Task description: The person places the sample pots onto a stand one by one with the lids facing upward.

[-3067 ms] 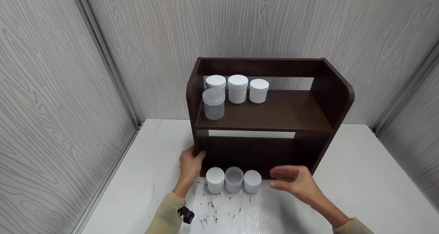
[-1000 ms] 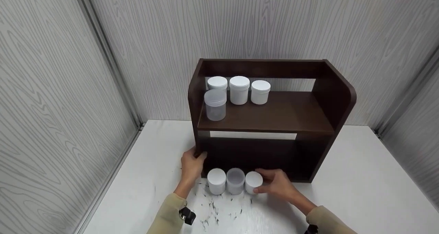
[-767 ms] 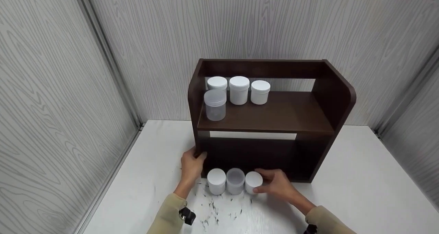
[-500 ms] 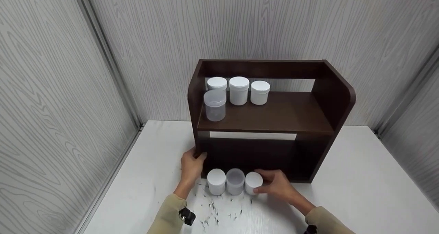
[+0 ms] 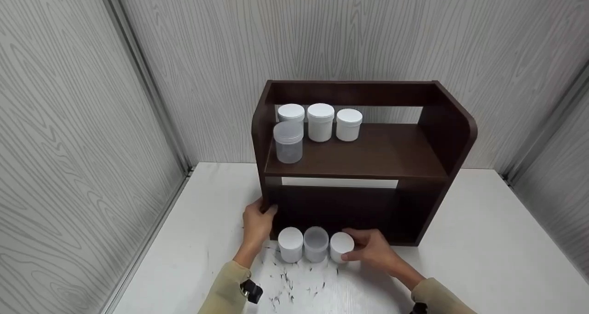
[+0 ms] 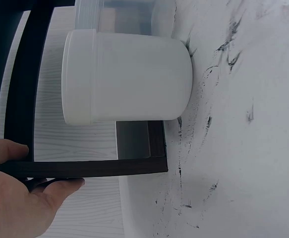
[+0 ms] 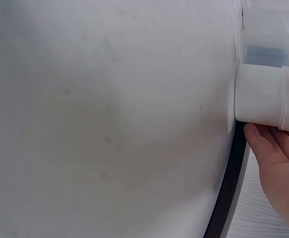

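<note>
My left hand grips the left side panel of a dark brown two-tier shelf, its thumb on the inner face. My right hand holds a short white lidded jar between thumb and fingers at the shelf's front edge. Left of that jar stand a translucent jar and a taller white jar, both upright on the table. The right wrist view shows the fingers under the near side of the short white jar.
The upper tier carries two taller white jars, one at the middle, a shorter white jar, and a translucent jar in front at left. Dark scuffs mark the white table. Wood-patterned panels enclose the back and sides.
My right hand has come left from beside the row and taken hold of the short white jar. That jar has shifted slightly right, toward me. The left hand keeps its grip on the shelf.
</note>
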Motion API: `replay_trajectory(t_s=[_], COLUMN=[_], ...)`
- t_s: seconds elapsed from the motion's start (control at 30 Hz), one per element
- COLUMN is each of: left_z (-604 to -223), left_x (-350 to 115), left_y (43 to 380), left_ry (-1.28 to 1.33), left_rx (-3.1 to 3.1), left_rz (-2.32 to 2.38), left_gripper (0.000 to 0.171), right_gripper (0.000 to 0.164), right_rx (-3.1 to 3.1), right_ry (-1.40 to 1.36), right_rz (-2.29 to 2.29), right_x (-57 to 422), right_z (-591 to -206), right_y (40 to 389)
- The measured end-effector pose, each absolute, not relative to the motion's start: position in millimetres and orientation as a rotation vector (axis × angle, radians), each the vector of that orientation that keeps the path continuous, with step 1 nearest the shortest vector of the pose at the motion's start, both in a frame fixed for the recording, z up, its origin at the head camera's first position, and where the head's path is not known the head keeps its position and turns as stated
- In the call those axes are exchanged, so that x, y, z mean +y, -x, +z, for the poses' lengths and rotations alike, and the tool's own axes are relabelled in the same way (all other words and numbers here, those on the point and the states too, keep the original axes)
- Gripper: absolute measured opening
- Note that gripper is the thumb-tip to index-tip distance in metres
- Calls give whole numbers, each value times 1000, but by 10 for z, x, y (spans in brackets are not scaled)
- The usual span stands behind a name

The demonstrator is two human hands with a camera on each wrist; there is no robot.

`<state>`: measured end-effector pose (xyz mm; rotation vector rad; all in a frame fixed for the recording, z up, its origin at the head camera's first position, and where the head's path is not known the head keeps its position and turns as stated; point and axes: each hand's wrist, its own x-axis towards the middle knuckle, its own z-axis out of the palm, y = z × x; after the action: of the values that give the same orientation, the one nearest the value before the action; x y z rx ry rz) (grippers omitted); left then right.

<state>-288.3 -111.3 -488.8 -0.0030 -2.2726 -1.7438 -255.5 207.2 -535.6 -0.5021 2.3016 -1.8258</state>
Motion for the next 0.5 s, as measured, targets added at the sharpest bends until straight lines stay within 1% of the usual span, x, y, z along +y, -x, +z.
replay_trajectory(t_s=[0.5], left_z=[-4875], left_x=[-1118], left_y=[2877], left_ry=[-3], left_rx=[-2280], left_rz=[-1748], left_gripper=[46], right_gripper=[74], right_rx=[2257], right_ry=[503], right_rz=[-1850], right_x=[2088], right_z=[-5363], right_y=[2532])
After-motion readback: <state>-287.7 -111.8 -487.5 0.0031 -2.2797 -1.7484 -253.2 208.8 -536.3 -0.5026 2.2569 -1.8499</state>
